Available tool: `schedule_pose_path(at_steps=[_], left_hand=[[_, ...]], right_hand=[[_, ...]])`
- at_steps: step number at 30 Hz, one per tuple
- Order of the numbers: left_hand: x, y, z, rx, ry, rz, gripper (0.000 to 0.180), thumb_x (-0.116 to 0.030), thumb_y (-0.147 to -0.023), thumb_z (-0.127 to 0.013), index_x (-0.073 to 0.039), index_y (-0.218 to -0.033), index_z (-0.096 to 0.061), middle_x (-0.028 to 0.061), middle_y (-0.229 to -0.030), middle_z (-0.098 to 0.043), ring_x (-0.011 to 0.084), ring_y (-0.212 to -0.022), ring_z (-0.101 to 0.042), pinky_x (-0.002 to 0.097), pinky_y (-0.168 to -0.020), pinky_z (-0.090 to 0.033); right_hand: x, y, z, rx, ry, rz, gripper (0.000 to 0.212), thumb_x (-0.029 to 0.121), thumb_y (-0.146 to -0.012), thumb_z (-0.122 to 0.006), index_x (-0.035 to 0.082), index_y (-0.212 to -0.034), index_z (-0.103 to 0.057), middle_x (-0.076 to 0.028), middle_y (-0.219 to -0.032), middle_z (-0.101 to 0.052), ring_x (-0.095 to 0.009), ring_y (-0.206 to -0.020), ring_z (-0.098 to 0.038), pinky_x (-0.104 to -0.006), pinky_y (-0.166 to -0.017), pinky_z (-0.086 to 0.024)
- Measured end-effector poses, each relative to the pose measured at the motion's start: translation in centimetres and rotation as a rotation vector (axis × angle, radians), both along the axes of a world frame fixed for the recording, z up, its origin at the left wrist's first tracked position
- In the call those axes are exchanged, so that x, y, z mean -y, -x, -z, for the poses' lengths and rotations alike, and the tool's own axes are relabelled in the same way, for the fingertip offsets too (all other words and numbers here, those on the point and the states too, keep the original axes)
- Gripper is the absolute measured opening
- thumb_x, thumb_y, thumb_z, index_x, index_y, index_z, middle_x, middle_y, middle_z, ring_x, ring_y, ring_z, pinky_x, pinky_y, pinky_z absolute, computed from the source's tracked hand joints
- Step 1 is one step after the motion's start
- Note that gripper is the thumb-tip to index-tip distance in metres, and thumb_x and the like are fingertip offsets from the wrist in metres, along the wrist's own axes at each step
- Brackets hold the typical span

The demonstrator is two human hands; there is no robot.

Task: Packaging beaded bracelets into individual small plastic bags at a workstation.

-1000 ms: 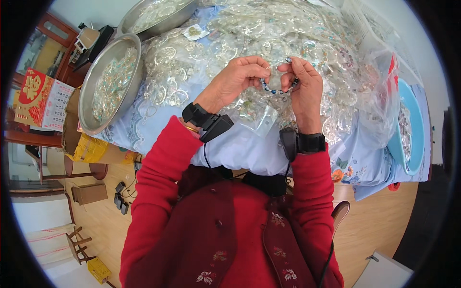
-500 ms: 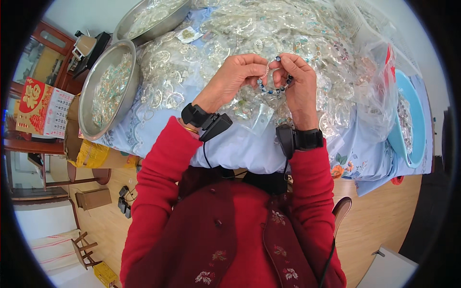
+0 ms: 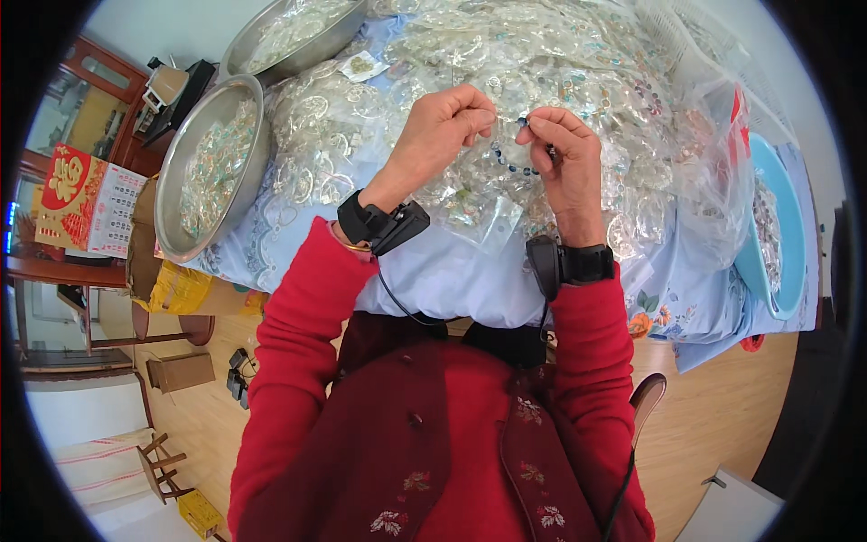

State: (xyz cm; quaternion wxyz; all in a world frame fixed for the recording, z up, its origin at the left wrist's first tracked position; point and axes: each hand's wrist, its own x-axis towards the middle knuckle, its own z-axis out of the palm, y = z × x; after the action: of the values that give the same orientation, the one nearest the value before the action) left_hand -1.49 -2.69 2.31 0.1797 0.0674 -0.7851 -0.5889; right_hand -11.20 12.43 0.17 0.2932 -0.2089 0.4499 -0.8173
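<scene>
- The surface (image 3: 452, 280), covered with a pale cloth, is spread beneath both hands and is buried under a heap of small clear packets (image 3: 560, 54) lying beyond the grip.
- Two round metal basins (image 3: 209, 163), filled with more packets, are set well to the left of the grip, and a blue basin (image 3: 777, 235) is seen well to its right.
- The left hand (image 3: 442, 131) and the right hand (image 3: 564, 158) are raised higher and drawn slightly further apart than a second ago, when both were pressed close together low over the heap.
- A string of dark beads (image 3: 513, 163) is now stretched between the two hands, hanging in a short curve just above the packets; before, it was bunched and mostly hidden in the fingers.
- Each grip is closed: thumb and fingertips are pinched together on one end of the bead string.
- From this change it is judged that the string is being opened out for handling.
</scene>
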Motion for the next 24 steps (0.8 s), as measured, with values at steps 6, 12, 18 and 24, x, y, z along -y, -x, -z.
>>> schedule_pose_path(at_steps=[6,12,18,24], left_hand=[[0.1,-0.3,-0.7,0.085,0.109,0.017,0.011,-0.011,-0.087,-0.054,-0.001,-0.084,-0.058,0.0004,-0.073,-0.058,0.0063,-0.062,-0.046,0.0199,-0.058,-0.04],[-0.6,0.5,-0.9,-0.076,-0.057,0.042,0.012,-0.012,-0.086,-0.052,-0.001,-0.084,-0.058,0.0005,-0.07,-0.059,0.0058,-0.057,-0.047,0.0204,-0.052,-0.038],[-1.0,0.2,-1.5,0.064,-0.251,0.075,0.011,-0.013,-0.088,-0.051,-0.003,-0.088,-0.057,0.0018,-0.071,-0.058,0.0049,-0.056,-0.045,0.0198,-0.051,-0.036],[-0.8,0.2,-0.8,0.057,-0.377,0.015,0.011,-0.013,-0.088,-0.051,-0.004,-0.089,-0.057,0.0018,-0.07,-0.058,0.0048,-0.054,-0.042,0.0193,-0.05,-0.034]], right_hand=[[-0.3,0.2,0.0,0.05,0.006,-0.005,0.011,0.007,-0.081,-0.058,0.0,-0.09,-0.06,-0.009,-0.072,-0.062,-0.004,-0.044,-0.035,-0.0166,-0.04,-0.023],[-0.3,0.0,-0.7,0.043,0.018,-0.029,0.016,0.009,-0.083,-0.058,-0.001,-0.095,-0.061,-0.006,-0.071,-0.06,-0.004,-0.046,-0.037,-0.0171,-0.041,-0.023],[0.1,-0.3,-0.3,-0.134,-0.191,-0.01,0.018,0.014,-0.085,-0.058,-0.001,-0.094,-0.062,-0.003,-0.069,-0.058,-0.005,-0.048,-0.04,-0.0181,-0.042,-0.025],[0.0,0.0,-0.2,-0.066,-0.114,-0.032,0.018,0.017,-0.087,-0.056,0.0,-0.09,-0.062,-0.001,-0.067,-0.056,-0.006,-0.05,-0.043,-0.0195,-0.043,-0.028]])
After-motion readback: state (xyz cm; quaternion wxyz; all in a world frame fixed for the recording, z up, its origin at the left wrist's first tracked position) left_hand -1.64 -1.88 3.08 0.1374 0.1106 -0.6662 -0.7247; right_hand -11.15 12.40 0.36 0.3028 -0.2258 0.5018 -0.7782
